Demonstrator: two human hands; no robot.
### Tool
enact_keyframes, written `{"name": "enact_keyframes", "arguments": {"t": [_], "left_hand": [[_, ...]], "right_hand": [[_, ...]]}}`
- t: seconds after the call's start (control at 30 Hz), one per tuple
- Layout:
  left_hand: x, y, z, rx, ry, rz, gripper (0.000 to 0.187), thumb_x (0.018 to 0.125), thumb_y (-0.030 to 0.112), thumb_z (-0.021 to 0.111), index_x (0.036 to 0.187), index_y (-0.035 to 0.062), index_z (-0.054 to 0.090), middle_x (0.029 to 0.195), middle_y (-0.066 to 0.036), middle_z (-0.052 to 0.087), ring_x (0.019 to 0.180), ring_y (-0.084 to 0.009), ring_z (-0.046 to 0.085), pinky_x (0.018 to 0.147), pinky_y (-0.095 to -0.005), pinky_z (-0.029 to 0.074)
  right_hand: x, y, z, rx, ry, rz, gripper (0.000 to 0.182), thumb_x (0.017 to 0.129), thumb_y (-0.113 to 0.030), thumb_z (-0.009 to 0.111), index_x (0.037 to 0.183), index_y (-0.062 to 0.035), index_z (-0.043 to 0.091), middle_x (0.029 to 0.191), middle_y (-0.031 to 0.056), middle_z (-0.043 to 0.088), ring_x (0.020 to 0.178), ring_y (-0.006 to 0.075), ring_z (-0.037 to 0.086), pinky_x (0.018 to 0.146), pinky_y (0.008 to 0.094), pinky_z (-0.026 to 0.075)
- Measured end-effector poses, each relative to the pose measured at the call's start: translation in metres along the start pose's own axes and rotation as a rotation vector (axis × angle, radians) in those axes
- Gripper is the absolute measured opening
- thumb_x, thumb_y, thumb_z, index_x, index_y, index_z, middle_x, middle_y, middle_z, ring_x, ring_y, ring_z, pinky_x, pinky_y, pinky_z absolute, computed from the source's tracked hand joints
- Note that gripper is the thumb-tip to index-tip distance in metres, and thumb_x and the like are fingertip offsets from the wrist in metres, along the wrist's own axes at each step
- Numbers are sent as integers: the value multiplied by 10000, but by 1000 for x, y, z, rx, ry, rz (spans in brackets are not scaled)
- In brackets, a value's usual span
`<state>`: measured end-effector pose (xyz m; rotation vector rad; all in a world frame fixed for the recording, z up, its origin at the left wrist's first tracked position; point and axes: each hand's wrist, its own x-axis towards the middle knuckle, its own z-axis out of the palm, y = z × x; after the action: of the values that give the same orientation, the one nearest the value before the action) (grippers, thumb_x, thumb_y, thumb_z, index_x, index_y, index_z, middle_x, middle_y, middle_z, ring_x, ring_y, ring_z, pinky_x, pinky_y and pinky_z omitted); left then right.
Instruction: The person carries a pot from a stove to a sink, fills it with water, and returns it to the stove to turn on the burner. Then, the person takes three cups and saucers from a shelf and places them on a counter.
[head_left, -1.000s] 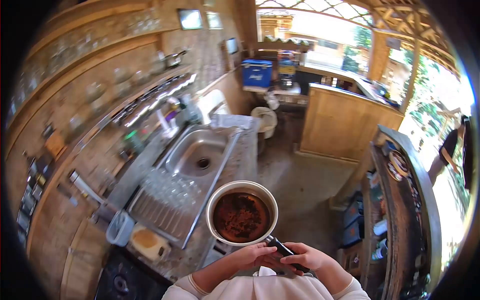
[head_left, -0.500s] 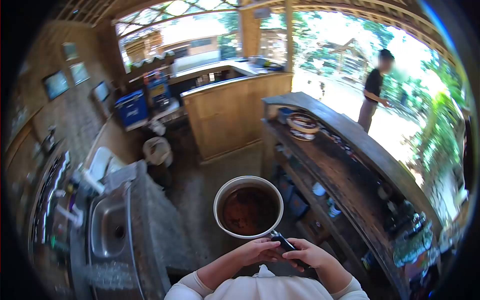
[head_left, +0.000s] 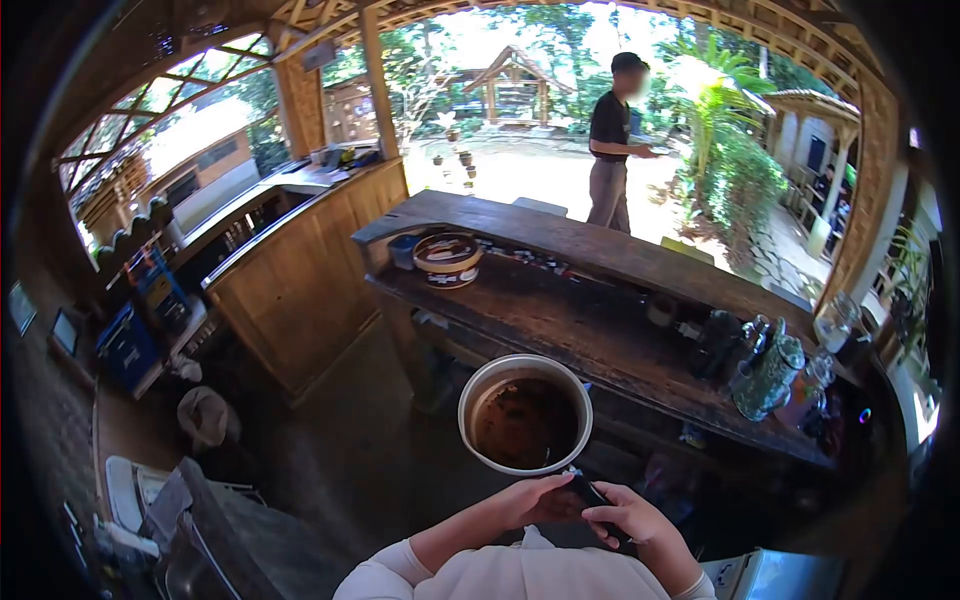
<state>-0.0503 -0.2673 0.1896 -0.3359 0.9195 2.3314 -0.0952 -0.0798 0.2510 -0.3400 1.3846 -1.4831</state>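
Observation:
A white saucepan (head_left: 467, 420) with a black handle is held out in front of my body. Dark brown liquid (head_left: 526, 422) with darker patches lies inside it. My right hand (head_left: 632, 518) is wrapped round the handle, thumb along its top. Close to the pan, my left hand (head_left: 540, 500) grips the front part of the handle, with its thumb on the upper side and the other fingers beneath, partly hidden. The pan is away from the counter edge, over the floor.
A dark wooden counter (head_left: 560, 310) runs across ahead, bearing a round container (head_left: 447, 262) and glass jars (head_left: 815, 375) at the right. A person (head_left: 610, 140) stands outside beyond it. A wooden cabinet (head_left: 300, 290) is at the left, a sink (head_left: 185, 570) at lower left.
My view has swung to the right, so the sink has slid to the lower left and the counter lies more in front. Both hands keep holding the saucepan.

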Motion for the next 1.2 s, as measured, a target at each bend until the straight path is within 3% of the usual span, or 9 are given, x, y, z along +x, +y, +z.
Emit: {"name": "enact_keyframes", "arguments": {"t": [0.17, 0.23, 0.3, 0.43, 0.5, 1.03, 1.2], "left_hand": [[8, 2, 4, 43, -55, -89, 339, 887, 315, 449, 1042, 20, 515, 964, -139, 603, 909, -242, 579, 839, -356, 441], [12, 1, 3, 78, -97, -100, 328, 858, 353, 502, 1004, 61, 528, 916, -102, 605, 873, -220, 590, 836, -342, 464], [14, 1, 4, 103, -106, -136, 327, 859, 351, 502, 1002, 58, 528, 917, -102, 604, 871, -220, 590, 831, -341, 467], [19, -3, 6, 133, -113, -178, 331, 860, 346, 502, 1003, 48, 529, 920, -103, 603, 859, -222, 593, 815, -339, 474], [19, -3, 11, 156, -125, -199, 329, 873, 335, 475, 1017, 42, 521, 926, -114, 606, 868, -221, 588, 819, -336, 458], [12, -2, 26, 259, -80, -219, 354, 877, 354, 463, 1024, 41, 539, 930, -96, 618, 865, -188, 585, 818, -313, 439], [13, -3, 22, 251, -85, -218, 362, 872, 364, 474, 1009, 36, 544, 944, -114, 620, 867, -195, 595, 817, -295, 455]], "right_hand": [[-14, 10, 7, 91, 111, -44, 123, 784, -60, 545, 884, -17, 487, 531, 33, 474, 376, 93, 421, 355, 204, 331], [-19, 15, 10, 120, 149, -56, 124, 782, -59, 545, 883, -18, 486, 530, 34, 474, 375, 94, 421, 354, 204, 329], [-23, 21, 9, 129, 138, -66, 198, 806, -64, 538, 990, -15, 484, 541, 22, 475, 394, 85, 427, 351, 207, 346], [-32, 27, 13, 146, 192, -69, 211, 807, -66, 533, 1004, -11, 482, 540, 23, 476, 390, 85, 430, 351, 210, 348], [-36, 27, 17, 180, 229, -75, 131, 782, -64, 551, 890, -24, 487, 538, 36, 477, 381, 93, 421, 353, 207, 324], [-42, 33, 11, 140, 193, -63, 124, 812, -76, 528, 909, -25, 469, 554, 25, 491, 393, 87, 444, 362, 214, 355], [-40, 31, 12, 118, 214, -49, 122, 793, -74, 536, 885, -20, 477, 522, 32, 467, 374, 94, 419, 363, 202, 319]]}}
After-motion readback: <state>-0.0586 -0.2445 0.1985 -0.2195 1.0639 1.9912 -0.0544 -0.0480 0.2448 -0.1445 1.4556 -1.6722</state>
